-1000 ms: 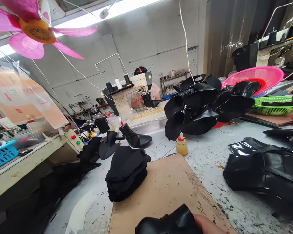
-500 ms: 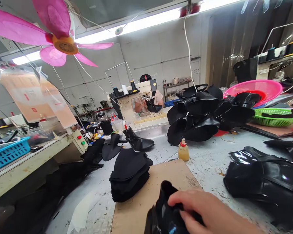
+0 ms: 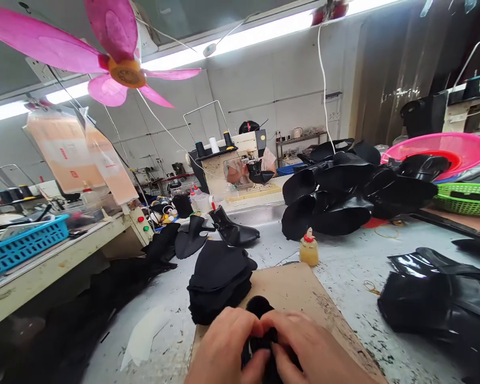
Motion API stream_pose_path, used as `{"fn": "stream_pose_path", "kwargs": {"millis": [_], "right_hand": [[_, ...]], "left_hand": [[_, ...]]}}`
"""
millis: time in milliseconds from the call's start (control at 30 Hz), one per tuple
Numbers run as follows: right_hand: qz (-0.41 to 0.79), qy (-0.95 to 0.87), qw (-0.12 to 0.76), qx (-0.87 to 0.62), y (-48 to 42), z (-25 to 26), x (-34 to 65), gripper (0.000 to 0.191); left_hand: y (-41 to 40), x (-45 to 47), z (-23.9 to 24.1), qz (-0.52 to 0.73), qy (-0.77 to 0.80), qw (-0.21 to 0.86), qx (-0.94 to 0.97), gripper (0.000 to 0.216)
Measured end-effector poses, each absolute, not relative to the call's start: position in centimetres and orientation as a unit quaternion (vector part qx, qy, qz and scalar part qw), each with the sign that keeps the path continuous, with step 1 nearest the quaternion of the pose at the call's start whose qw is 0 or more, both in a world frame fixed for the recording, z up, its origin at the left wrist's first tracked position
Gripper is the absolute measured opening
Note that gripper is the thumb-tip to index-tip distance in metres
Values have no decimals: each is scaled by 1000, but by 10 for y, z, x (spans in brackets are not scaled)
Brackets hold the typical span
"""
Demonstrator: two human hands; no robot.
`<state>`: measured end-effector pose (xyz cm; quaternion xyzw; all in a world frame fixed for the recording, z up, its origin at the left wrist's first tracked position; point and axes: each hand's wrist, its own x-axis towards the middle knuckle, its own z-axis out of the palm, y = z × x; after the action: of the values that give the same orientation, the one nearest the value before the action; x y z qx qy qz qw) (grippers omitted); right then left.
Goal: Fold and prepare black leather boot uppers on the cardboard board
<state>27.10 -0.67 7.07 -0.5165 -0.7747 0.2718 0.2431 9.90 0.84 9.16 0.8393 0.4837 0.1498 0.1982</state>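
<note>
Brown and flat, the work board (image 3: 300,293) lies on the white, scrap-flecked tabletop (image 3: 356,320), its right edge slanting down beside the right hand (image 3: 308,344). A strip of tabletop with a yellow thread loop (image 3: 371,288) separates that edge from the glossy black boot uppers (image 3: 432,298) at the right. Room is tighter on the other side, where a stack of black fabric pieces (image 3: 222,274) covers the board's far left corner, just beyond the left hand (image 3: 226,341). At the far right corner stands a squat bottle of yellow liquid (image 3: 309,252) (red collar, pale tip).

Both hands are drawn in close, fingers curled over and thumbs pressed in, so the grip is nearly closed, pinching the black shoe upper (image 3: 259,304) from either side; the forefingers meet above it. The upper sits between and beneath the hands, over the near part of the board, its rounded end poking out just past the fingers. Its rest is hidden, and whether it touches the board I cannot tell
</note>
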Motion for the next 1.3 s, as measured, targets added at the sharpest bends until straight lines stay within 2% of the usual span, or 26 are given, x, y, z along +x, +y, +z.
{"fn": "stream_pose_path", "kwargs": {"millis": [100,200,267,333,433,500,567,600,700,833,933,1067,1167,1300], "right_hand": [[283,-761,282,-511,-4,61,272,27],[288,-755,321,-494,-4,53,273,23],[300,-759,321,-480,-4,51,274,20],[315,-767,305,-468,-4,53,277,18],[360,-774,281,-437,-3,59,289,14],[395,-777,272,-407,-2,59,298,29],[404,-782,272,-390,-1,55,306,48],[395,-783,273,-395,-2,53,309,51],[357,-786,272,-426,-3,48,308,37],[335,-790,263,-442,-3,55,296,29],[330,-801,261,-426,1,56,288,33],[342,-803,288,-393,4,46,287,51],[356,-789,315,-389,2,44,290,50],[383,-761,290,-436,-2,57,290,54]], "left_hand": [[16,116,112,22,524,195,829,20],[18,117,116,-22,530,178,829,16],[21,116,116,-40,524,202,826,8],[26,116,115,-52,504,238,829,8],[30,115,116,-55,460,191,865,13],[32,113,117,-39,429,125,894,10],[32,109,119,-22,402,105,909,10],[31,107,120,-19,395,110,912,11],[30,102,125,-31,401,143,904,15],[29,104,135,-39,349,190,917,27],[31,108,139,-67,310,187,930,22],[33,108,136,-78,394,234,885,19],[32,105,133,-48,457,261,849,21],[29,103,135,-45,451,296,841,20]]}}
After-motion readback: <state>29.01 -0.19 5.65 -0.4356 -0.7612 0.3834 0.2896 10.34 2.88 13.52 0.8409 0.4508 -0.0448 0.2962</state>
